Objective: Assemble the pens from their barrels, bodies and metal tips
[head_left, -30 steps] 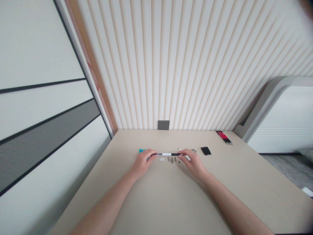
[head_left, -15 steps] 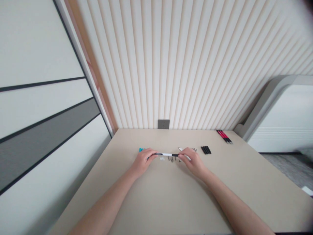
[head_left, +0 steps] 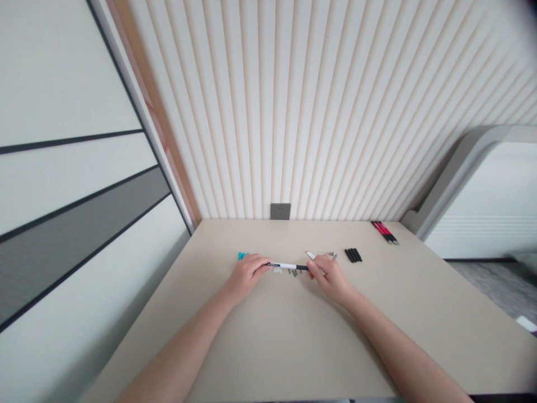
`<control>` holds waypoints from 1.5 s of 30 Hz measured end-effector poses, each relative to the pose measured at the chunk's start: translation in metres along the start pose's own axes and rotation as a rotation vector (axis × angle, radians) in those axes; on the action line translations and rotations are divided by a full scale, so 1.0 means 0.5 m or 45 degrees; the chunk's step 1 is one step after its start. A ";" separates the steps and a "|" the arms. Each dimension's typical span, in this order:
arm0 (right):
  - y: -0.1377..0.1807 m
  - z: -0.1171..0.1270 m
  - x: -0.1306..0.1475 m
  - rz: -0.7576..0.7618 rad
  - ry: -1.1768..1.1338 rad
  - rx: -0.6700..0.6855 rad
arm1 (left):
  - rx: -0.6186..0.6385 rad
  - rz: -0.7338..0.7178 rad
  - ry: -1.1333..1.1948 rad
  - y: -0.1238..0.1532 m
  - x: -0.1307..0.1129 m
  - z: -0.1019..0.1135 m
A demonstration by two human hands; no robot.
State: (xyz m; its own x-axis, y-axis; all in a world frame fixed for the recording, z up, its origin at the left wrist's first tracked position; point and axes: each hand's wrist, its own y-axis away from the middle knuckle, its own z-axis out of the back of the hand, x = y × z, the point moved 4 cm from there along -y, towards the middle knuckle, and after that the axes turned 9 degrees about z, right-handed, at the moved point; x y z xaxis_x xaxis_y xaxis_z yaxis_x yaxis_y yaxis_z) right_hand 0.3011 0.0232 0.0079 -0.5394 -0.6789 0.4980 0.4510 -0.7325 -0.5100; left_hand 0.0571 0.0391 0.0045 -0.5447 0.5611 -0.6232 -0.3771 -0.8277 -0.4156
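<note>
A white and black pen (head_left: 287,266) is stretched level between my two hands over the table. My left hand (head_left: 246,275) pinches its left end, and my right hand (head_left: 331,275) grips the black end on the right. Just beneath the pen lie small white pieces (head_left: 277,270) and dark spring-like bits (head_left: 294,273). Blue-green pieces (head_left: 241,256) show behind my left hand, which partly covers them. Beyond my right hand a white stick-like part (head_left: 309,254) pokes out, along with some small grey metal tips (head_left: 333,255).
Several black grip sleeves (head_left: 353,255) lie in a row to the right. Several red and black pens (head_left: 385,233) rest near the table's back right corner. A dark wall socket (head_left: 280,211) sits on the ribbed wall just above the beige table (head_left: 268,347).
My right fingers have shifted slightly on the pen's black end, with the thumb now bent. The pen tilts slightly more downward to the right. My left hand has hardly moved.
</note>
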 end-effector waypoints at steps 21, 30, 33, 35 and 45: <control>0.005 0.012 -0.035 0.000 0.033 -0.094 | -0.077 -0.064 -0.131 0.000 -0.004 0.011; 0.018 0.020 -0.048 0.113 0.190 0.300 | -0.116 0.082 -0.055 -0.004 0.003 0.016; 0.017 0.007 -0.044 0.099 0.169 0.335 | -0.112 0.091 -0.045 -0.004 0.004 0.013; 0.015 0.004 -0.047 0.071 0.121 0.296 | -0.106 0.091 -0.035 -0.004 0.004 0.011; 0.009 0.011 -0.055 -0.126 -0.130 -0.019 | -0.097 0.068 -0.018 -0.003 0.004 0.009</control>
State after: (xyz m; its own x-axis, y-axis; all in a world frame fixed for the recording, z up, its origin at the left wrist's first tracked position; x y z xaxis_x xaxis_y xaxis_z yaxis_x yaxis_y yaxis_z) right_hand 0.3219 0.0381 -0.0042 -0.5053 -0.6058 0.6145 0.3880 -0.7956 -0.4653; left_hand 0.0534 0.0416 0.0067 -0.5732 0.5161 -0.6364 -0.2895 -0.8542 -0.4319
